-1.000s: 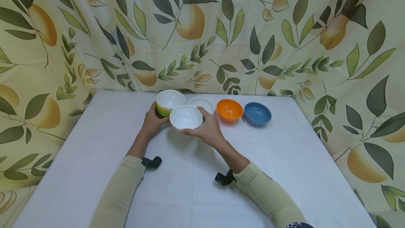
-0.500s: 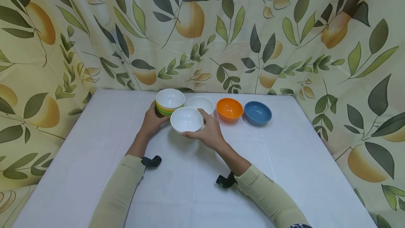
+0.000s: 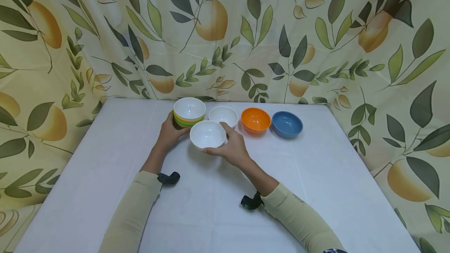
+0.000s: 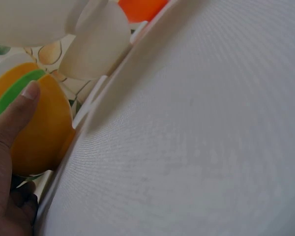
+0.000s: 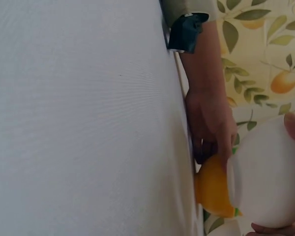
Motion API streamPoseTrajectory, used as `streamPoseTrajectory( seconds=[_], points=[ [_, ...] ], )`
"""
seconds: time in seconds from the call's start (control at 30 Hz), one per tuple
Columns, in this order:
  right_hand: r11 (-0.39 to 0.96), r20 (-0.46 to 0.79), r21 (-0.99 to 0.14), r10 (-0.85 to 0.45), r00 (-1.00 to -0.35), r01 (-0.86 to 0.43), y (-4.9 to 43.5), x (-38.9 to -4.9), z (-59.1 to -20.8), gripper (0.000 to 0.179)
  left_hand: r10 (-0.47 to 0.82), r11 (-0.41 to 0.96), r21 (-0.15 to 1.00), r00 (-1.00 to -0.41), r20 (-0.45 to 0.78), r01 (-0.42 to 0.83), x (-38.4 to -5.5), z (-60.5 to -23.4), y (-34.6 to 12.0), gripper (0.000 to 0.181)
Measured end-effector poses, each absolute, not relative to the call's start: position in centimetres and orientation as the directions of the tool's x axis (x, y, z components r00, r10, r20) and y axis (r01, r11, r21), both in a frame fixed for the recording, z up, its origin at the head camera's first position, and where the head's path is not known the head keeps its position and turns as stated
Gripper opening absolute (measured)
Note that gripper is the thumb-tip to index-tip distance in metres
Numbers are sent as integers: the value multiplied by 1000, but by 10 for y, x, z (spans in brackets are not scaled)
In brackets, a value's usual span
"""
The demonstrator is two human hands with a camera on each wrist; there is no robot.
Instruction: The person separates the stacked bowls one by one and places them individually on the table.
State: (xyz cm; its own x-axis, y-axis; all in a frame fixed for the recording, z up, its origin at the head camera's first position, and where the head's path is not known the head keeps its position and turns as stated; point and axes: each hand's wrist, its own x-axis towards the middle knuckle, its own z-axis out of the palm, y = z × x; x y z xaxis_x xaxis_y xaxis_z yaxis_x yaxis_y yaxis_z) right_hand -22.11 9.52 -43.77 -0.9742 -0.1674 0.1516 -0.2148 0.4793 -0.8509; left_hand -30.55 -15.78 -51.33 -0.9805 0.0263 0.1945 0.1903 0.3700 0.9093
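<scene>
My left hand [image 3: 170, 132] grips a stack of nested bowls [image 3: 189, 114] at the back left of the table. A white bowl tops the stack, above yellow-orange and green rims. In the left wrist view the thumb lies along the side of the lowest, yellow-orange bowl [image 4: 44, 128]. With thumb and fingers on opposite sides, my right hand [image 3: 233, 146] holds a white bowl [image 3: 207, 134] upright, raised off the table just right of the stack. The right wrist view shows this bowl [image 5: 268, 172] from the side, partly covering the stack behind it.
Another white bowl [image 3: 223, 115], an orange bowl [image 3: 255, 120] and a shallower blue bowl [image 3: 287, 124] stand in a row to the right of the stack. A white cloth covers the table [image 3: 218, 210]. Behind it hangs a fruit-and-leaf patterned curtain [image 3: 218, 57].
The white bowl in my right hand has shifted slightly toward me, showing more of the white bowl behind it. My left hand keeps its hold on the stack.
</scene>
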Motion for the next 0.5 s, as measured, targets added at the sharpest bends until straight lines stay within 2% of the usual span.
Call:
streamPoseTrajectory(
  seconds=[0.23, 0.5],
  points=[
    [471, 171, -849, -184, -968, -239, 96, -223, -443, 96, 23, 368, 909, -979, 202, 196, -306, -514, -158, 104],
    [481, 153, -848, -179, -972, -222, 96, -219, -444, 97, 25, 380, 907, -982, 186, 181, -306, -514, -158, 105]
  ],
)
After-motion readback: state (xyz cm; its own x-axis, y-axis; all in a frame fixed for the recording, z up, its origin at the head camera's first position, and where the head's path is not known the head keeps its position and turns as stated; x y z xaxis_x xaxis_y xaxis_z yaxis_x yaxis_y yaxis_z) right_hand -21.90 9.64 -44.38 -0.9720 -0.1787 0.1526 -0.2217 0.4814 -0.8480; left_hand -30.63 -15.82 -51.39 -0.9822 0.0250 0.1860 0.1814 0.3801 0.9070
